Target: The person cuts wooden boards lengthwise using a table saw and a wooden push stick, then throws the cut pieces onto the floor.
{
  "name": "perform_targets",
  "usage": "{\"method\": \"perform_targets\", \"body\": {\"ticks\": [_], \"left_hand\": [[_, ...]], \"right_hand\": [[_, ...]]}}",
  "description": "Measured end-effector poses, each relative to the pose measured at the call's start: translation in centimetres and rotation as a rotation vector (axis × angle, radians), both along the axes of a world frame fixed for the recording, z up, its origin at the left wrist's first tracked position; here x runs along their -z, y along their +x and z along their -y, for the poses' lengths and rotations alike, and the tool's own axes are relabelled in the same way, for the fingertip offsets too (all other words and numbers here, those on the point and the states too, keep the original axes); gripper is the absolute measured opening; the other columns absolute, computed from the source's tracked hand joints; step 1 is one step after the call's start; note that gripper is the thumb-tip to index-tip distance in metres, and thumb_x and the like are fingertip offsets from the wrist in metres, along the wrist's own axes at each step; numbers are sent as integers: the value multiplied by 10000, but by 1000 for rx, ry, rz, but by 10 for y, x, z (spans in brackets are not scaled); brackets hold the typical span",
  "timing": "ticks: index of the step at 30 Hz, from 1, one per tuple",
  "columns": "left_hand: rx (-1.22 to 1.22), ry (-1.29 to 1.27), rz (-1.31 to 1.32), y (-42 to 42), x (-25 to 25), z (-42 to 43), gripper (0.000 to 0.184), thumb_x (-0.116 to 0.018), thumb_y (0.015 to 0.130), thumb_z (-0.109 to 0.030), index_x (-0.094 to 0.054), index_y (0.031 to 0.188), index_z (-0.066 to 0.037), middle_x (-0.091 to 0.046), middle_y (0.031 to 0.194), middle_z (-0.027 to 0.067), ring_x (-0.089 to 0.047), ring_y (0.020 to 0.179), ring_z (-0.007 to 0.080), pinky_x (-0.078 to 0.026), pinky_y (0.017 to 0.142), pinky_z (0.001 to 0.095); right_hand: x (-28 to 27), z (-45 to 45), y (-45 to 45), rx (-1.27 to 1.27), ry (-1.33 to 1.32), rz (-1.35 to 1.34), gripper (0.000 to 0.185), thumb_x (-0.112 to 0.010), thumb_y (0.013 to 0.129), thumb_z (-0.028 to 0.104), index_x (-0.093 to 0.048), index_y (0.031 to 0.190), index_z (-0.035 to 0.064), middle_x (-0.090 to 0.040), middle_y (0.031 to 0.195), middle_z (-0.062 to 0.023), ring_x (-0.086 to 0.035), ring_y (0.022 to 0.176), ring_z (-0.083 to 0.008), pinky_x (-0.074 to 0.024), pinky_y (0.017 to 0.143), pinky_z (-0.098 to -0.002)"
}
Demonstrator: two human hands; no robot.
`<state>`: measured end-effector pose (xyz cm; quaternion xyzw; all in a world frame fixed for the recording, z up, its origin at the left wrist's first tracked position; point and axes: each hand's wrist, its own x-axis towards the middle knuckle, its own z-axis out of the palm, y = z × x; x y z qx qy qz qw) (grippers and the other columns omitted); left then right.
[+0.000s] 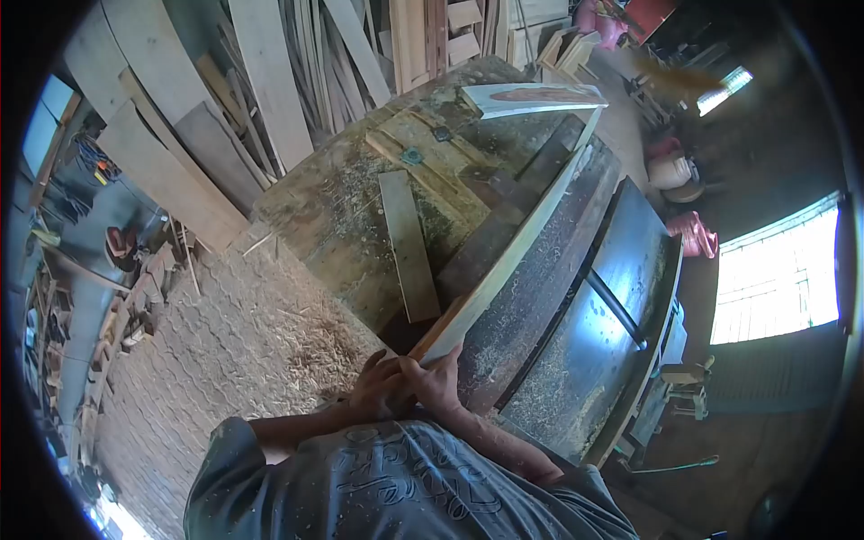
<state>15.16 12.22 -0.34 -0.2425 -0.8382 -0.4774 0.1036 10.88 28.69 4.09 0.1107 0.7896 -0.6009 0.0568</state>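
Holding the long board (490,286), left grip (376,387) meets right grip (436,382) at its end.

This is a woodworking workshop: boards (274,85) lean across the frame's upper left, shavings (328,355) litter the floor (216,387) at lower left, and sawdust (580,418) lies on a metal table (560,355) right of centre.

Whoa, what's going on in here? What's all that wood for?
A person in a grey shirt has the left hand and right hand together at the near end of a long narrow board. It stretches away from them across the work surface, though their exact grip is hard to see. A shorter plank lies to its left, and wood shavings are scattered on the floor. What the wood is for, the picture doesn't show.
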Motion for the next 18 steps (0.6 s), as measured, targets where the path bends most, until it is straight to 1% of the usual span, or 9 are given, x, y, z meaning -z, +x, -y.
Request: {"method": "perform_targets", "body": {"ticks": [4, 7, 10, 13, 15, 18], "left_hand": [[22, -56, 31, -8, -5, -3, 569, -862, 803, -316, -681, 1289, -83, -684, 1290, 151, -654, 1247, 344, -338, 1222, 561], [12, -20, 3, -13, 0, -7, 543, -860, 799, -314, -692, 1256, -75, -689, 1269, 162, -659, 1226, 348, -338, 1214, 578], [26, -15, -13, -17, 13, -8, 519, -849, 812, -324, -700, 1238, -68, -694, 1255, 163, -663, 1214, 346, -327, 1215, 590], [20, -38, -7, -18, 14, -13, 496, -834, 830, -334, -705, 1226, -64, -697, 1254, 161, -665, 1213, 341, -316, 1218, 594], [8, -53, -12, -22, 8, -14, 485, -826, 840, -338, -708, 1222, -64, -698, 1259, 160, -664, 1217, 337, -311, 1220, 592], [29, 15, -54, -31, -2, -15, 499, -838, 828, -332, -709, 1228, -64, -699, 1271, 160, -664, 1231, 327, -311, 1219, 591]], "right_hand": [[1, -2, -7, -6, 23, -44, 905, -848, 797, 185, -268, 1460, -22, -556, 1210, -179, -610, 1104, -270, -550, 922, -417], [-2, -4, -10, 13, -11, -5, 879, -850, 799, 184, -291, 1445, -24, -558, 1203, -173, -609, 1093, -261, -548, 919, -413], [3, -8, -14, -3, -17, -27, 872, -849, 796, 183, -301, 1443, -22, -551, 1222, -177, -606, 1107, -265, -548, 928, -416], [-3, -10, -19, -5, -15, 2, 883, -848, 795, 184, -298, 1453, -27, -545, 1233, -179, -605, 1109, -271, -547, 938, -413], [-13, -10, -22, 8, -34, 8, 929, -850, 794, 193, -275, 1487, -35, -540, 1256, -191, -602, 1128, -284, -544, 957, -419], [-14, -12, -26, 19, -44, -9, 969, -851, 792, 203, -253, 1516, -40, -536, 1284, -205, -597, 1157, -297, -540, 974, -433]]}}
